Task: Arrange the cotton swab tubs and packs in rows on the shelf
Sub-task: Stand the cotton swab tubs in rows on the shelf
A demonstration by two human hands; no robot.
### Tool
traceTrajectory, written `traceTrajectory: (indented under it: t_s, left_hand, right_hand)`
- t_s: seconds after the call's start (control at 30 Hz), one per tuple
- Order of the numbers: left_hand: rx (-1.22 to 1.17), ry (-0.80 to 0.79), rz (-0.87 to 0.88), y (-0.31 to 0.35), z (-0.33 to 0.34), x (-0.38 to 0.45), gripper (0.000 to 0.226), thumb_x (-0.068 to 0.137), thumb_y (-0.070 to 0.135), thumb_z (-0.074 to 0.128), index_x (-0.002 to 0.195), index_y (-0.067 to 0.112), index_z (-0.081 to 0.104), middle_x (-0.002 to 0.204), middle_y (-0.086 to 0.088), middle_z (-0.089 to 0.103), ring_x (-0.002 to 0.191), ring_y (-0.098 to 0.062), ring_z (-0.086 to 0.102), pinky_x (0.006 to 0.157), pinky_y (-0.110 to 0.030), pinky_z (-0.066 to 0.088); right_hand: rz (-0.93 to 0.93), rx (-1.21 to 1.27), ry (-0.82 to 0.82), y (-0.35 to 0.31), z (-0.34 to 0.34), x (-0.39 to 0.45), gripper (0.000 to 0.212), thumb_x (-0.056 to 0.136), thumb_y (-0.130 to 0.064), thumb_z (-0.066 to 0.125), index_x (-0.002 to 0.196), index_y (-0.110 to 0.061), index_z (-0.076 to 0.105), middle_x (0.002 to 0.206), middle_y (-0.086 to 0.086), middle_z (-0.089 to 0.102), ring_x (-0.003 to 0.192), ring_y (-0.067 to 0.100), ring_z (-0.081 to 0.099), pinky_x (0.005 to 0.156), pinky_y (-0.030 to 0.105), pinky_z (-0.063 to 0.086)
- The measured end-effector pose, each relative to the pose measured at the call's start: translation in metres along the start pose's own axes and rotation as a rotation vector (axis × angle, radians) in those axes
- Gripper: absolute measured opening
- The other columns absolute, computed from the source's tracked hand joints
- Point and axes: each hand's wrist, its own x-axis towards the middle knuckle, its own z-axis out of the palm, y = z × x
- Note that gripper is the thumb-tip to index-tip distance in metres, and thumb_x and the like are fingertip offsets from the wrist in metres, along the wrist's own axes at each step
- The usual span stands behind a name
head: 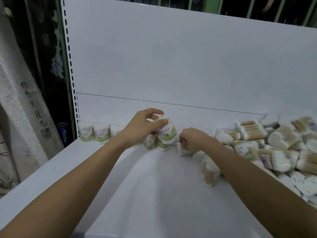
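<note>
The left hand (144, 126) grips a cotton swab tub (167, 130) by its top, holding it tilted just above the tubs standing at the back of the white shelf (145, 194), while the right hand (193, 139) curls its fingers round a small tub (182, 150) lying on the shelf. A row of upright tubs (93, 133) runs from the shelf's left edge along the back panel (171, 57). A loose heap of tubs and packs (274, 148) covers the right side, and a blue can (62, 133) stands beyond the left upright.
</note>
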Motion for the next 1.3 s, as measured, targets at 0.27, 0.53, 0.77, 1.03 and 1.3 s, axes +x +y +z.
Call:
traceTrajectory:
  t_s: [0.27,0.53,0.77,1.03,1.3]
  left_hand:
    - [0.059,-0.044,-0.005,-0.007,0.017,0.046,0.05,0.078,0.029,0.08,0.12,0.013,0.058,0.112,-0.002,0.056,0.074,-0.023,0.073,0.08,-0.037,0.06]
    - [0.589,-0.116,0.257,-0.036,0.072,0.095,0.048,0.08,0.041,0.075,0.12,0.017,0.061,0.109,0.001,0.062,0.103,-0.017,0.056,0.088,-0.028,0.045]
    - [1.051,-0.203,0.304,-0.065,0.095,0.105,0.04,0.087,0.044,0.065,0.119,0.022,0.056,0.119,0.0,0.058,0.112,-0.021,0.05,0.092,-0.034,0.035]
    - [1.26,-0.191,0.407,-0.074,0.098,0.104,0.044,0.09,0.043,0.059,0.125,0.017,0.056,0.124,-0.004,0.055,0.116,-0.024,0.045,0.092,-0.033,0.036]
    - [0.608,-0.116,0.311,-0.04,0.076,0.027,0.022,0.093,0.047,0.054,0.098,0.028,0.065,0.093,0.014,0.063,0.084,-0.005,0.057,0.079,-0.028,0.048]
  right_hand:
    - [-0.286,0.21,0.121,-0.057,0.007,-0.067,0.029,0.092,-0.015,0.059,0.121,-0.017,0.064,0.116,0.003,0.057,0.106,0.022,0.052,0.091,0.034,0.044]
    - [-0.172,0.593,0.557,-0.085,0.045,-0.137,0.022,0.096,-0.029,0.05,0.115,-0.031,0.059,0.107,-0.018,0.054,0.094,-0.005,0.048,0.077,0.012,0.041]
    - [-0.268,0.596,0.461,-0.097,0.073,-0.146,0.017,0.095,-0.031,0.051,0.101,-0.024,0.065,0.093,-0.008,0.057,0.088,0.008,0.051,0.074,0.024,0.045]
    - [-0.21,0.648,0.438,-0.094,0.069,-0.147,0.011,0.095,-0.024,0.055,0.093,-0.018,0.065,0.082,-0.01,0.052,0.074,0.001,0.041,0.068,0.015,0.034]
    - [0.008,0.608,0.533,-0.088,0.073,-0.153,0.014,0.096,-0.027,0.054,0.095,-0.017,0.064,0.085,-0.005,0.056,0.077,0.007,0.042,0.07,0.029,0.043]
